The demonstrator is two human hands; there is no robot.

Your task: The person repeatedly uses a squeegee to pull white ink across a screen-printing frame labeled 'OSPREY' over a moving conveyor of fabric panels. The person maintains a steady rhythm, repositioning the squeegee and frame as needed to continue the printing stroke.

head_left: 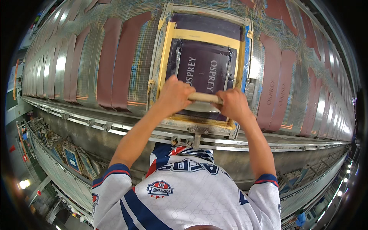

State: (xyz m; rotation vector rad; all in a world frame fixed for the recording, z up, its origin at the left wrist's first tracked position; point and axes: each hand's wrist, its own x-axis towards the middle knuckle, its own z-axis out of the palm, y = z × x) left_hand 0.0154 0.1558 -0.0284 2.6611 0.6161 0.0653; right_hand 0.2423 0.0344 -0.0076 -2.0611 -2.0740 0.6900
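A screen-printing frame (165, 50) edged with yellow tape lies on a long metal table, its dark mesh carrying pale lettering. My left hand (174, 94) and my right hand (234, 104) both grip the wooden handle of a squeegee (205, 98) held across the near part of the screen. The blade below the handle is mostly hidden by my hands.
Maroon fabric strips (115, 61) lie in rows along the table to the left and right (278, 88) of the frame; those on the right bear pale lettering. A metal rail (126, 132) runs along the table's near edge. Lower shelves (73, 157) hold other framed screens.
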